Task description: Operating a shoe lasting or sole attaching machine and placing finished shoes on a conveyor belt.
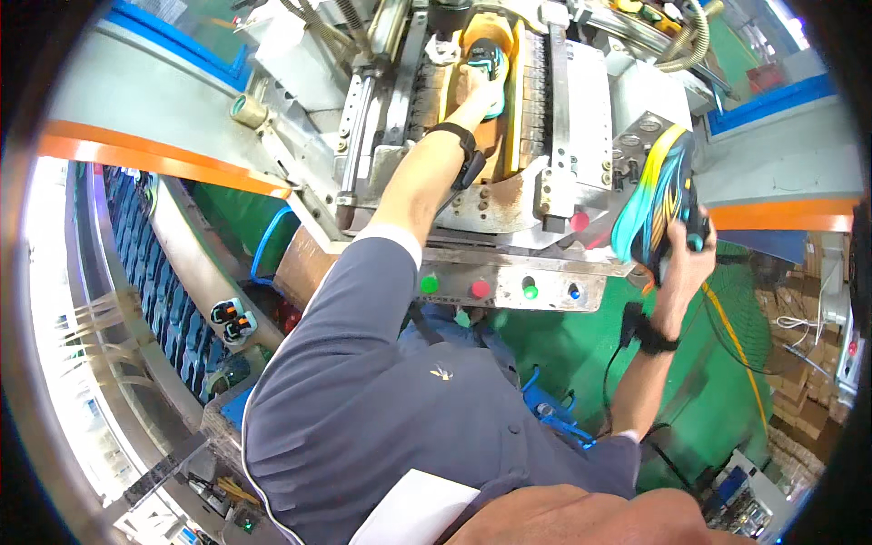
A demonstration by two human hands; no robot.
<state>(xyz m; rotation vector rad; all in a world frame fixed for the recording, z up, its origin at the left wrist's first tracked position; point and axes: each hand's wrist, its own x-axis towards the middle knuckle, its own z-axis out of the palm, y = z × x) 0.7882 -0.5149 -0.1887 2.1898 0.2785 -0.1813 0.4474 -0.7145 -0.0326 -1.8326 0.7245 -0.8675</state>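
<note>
My left hand (480, 93) reaches into the machine's long, yellow-walled bay and closes on a dark shoe with teal edging (496, 62). Part of that shoe is hidden under the hand. Off to the right of the machine, my right hand (688, 262) grips a second shoe (656, 195) near its opening. This one is tilted up, its teal, yellow and orange striped sole turned toward the machine. Dark bands or devices sit on both my wrists.
Rows of metal segments flank the bay. Along the machine's front runs a panel (500, 283) with coloured buttons. At the left, a conveyor (173, 282) carries small dark-and-orange items (233, 321). Orange-edged guards stand on both sides, and stacked cardboard (799, 381) lies far right.
</note>
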